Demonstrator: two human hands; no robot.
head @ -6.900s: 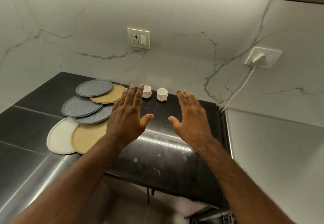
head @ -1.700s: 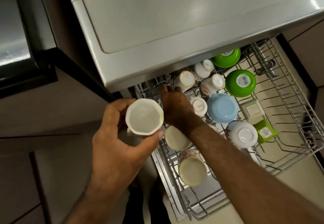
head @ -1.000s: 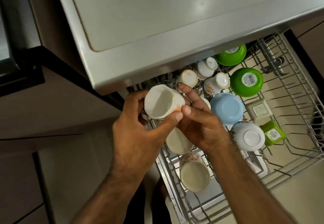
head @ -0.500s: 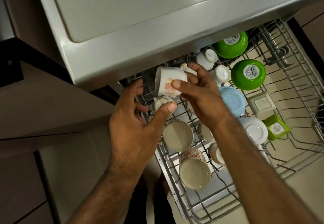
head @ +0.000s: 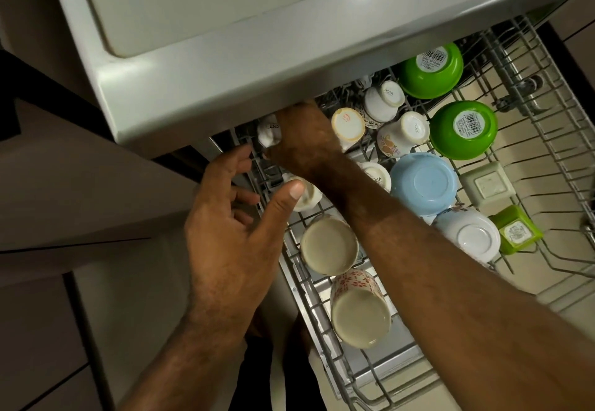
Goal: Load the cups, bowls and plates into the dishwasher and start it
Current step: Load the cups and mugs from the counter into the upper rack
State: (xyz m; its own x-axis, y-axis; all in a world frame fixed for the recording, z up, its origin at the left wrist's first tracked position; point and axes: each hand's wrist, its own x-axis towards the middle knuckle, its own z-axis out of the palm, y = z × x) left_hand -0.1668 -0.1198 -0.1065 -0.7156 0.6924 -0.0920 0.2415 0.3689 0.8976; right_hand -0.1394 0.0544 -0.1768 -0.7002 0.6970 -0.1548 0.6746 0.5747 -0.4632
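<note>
Starting at six o'clock, the near end of the wire rack (head: 297, 288), two tall mugs show their open mouths to the camera: a flowered mug (head: 357, 311) and, just behind it, a beige mug (head: 328, 246). Both look like thick glazed ceramic.

At about nine o'clock the left hand (head: 231, 217) is released. Its fingers are spread and loose and hold nothing. The thumb tip lies over a second cup (head: 309, 200) that stands in the rack; I cannot tell if it touches.

Farther, near eleven o'clock, the right hand (head: 306, 143) is stretched under the edge of the grey panel (head: 225, 40) and grasps the white cup (head: 269, 134), fingers curled round its body. The cup is at the far left corner of the rack, with its printed base turned up. Whether it rests on the wires is hidden.

I judge this cup to be light, stiff and fragile. The glaze is smooth and probably slippery, and the rim could chip against the wires or a neighbour. The best hold is round the body, thumb against fingers, not on the little handle.

At two o'clock a blue bowl (head: 421, 183) lies upside down. Beyond it, at one o'clock, are two green bowls (head: 462, 129) with barcode stickers. They are round and shiny, perhaps plastic.
</note>
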